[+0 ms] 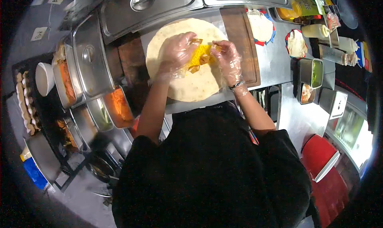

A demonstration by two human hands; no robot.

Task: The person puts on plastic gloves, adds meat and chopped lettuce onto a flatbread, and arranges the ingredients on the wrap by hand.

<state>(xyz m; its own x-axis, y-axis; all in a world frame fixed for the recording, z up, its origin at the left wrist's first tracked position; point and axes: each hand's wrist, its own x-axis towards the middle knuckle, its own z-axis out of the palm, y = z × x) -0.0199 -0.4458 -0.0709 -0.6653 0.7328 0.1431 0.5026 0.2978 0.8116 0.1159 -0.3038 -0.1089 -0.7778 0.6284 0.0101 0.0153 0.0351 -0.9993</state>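
Note:
A large round flatbread [191,88] lies on white paper [175,107] over a dark wooden board [250,48]. Yellow filling [201,52] with a few brown pieces of food [194,69] sits at its middle. My left hand [179,50], in a clear plastic glove, is at the filling's left edge, fingers curled together beside a brown strip; whatever they grip is hidden. At the right edge my right hand [228,60], gloved too, pinches with thumb and fingertips. What is in that pinch is too small to make out.
Lidded steel pans [89,56] line the left and back [159,8]. Orange shredded food [118,104] fills an open pan at left. On the right are two cloth bundles [261,26], squeeze bottles [315,31] and a small pan of green food [317,73]. A red container [319,154] stands lower right.

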